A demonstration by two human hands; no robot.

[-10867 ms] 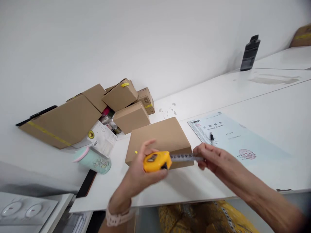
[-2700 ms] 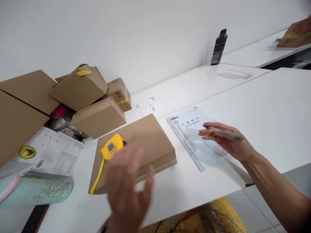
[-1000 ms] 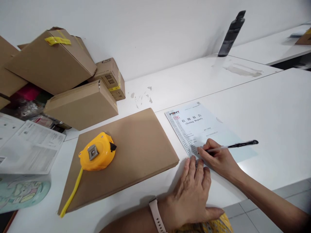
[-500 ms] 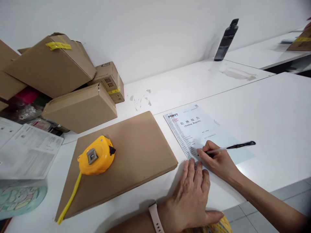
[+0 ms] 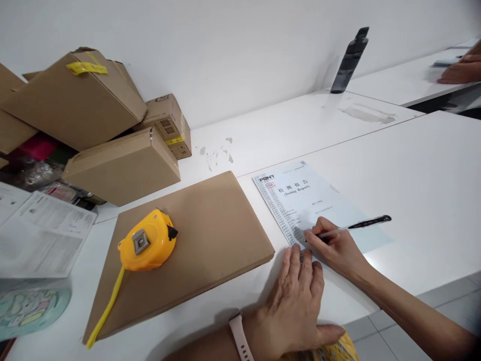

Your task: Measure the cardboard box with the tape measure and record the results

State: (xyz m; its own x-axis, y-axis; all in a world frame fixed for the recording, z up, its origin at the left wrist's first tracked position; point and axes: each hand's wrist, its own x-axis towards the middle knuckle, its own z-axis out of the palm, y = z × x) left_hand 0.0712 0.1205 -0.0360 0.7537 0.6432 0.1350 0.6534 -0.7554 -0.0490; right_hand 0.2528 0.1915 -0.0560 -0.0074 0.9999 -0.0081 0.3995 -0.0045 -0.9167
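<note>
A black-capped pen (image 5: 370, 222) with a clear barrel is gripped in my right hand (image 5: 336, 245), its tip low over the bottom part of a printed paper sheet (image 5: 296, 193) headed "Testing Report". Fingers outstretched, my left hand (image 5: 295, 306) lies flat at the sheet's lower left edge, fingertips touching it. Left of the sheet is a flat brown cardboard box (image 5: 210, 225). On top of that rests an orange tape measure (image 5: 148, 240), a length of its yellow tape hanging toward the box's near corner.
Several cardboard boxes (image 5: 124, 165) are piled at the back left. Printed papers (image 5: 48, 235) and a pale green patterned object (image 5: 33, 306) stand at the left edge. A dark bottle (image 5: 349, 62) is by the wall. Another person's hand (image 5: 460, 70) shows at the far right.
Both my hands, the pen and the sheet look nearly the same; the view has shifted slightly. At the far right, the other person's box has mostly left its spot and a hand appears there.
</note>
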